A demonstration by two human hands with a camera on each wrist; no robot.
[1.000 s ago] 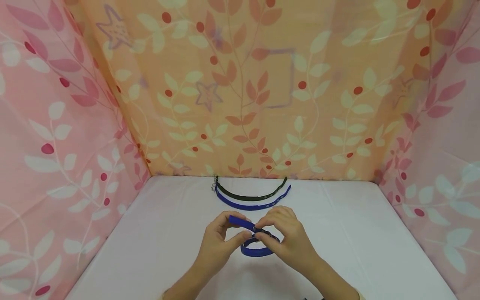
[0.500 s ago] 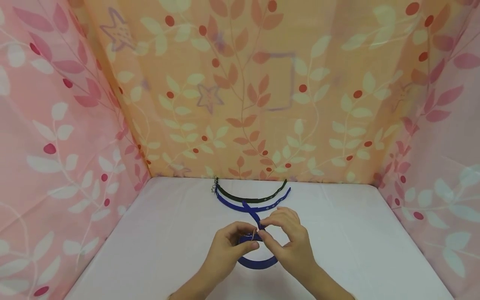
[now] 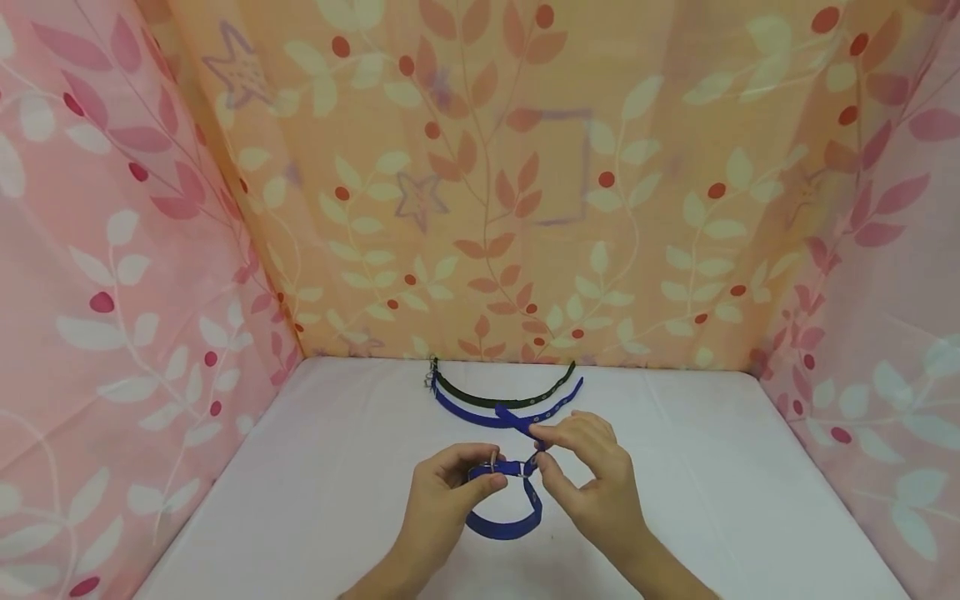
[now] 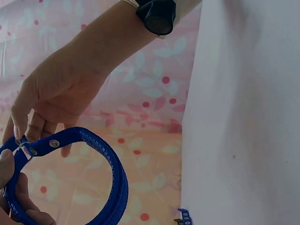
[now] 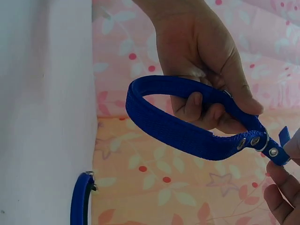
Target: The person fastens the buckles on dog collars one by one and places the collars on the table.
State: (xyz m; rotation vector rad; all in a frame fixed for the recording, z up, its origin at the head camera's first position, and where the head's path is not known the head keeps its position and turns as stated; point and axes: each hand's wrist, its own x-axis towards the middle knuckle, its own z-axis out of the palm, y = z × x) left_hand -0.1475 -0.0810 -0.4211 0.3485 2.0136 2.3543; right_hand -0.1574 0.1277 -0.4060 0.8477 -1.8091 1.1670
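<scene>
Strap (image 5: 171,126) up above the worktop (image 3: 337,475), curled into a loop and slung between two hands! Left hand (image 3: 450,492) has its grip clamped on the loop, thumb and fingers pinching beside a metal piece (image 3: 492,461). Right hand (image 3: 596,471), grip clamped as well, pinches near the free end, whose tip pokes up and to the left. And that right hand has slid away: half a second ago the two grips were nearly meeting, now a stretch of blue shows plainly between them, with the ring (image 3: 525,472) sitting round it. A second ago the tip stuck out over the left fingers; not any more! One eyelet (image 5: 273,152) shows just beyond the ring. Farther back, a blue band (image 3: 472,419) and a green band (image 3: 498,403) lie curved side by side, same spots as before, leafy cloth (image 3: 480,208) behind.
</scene>
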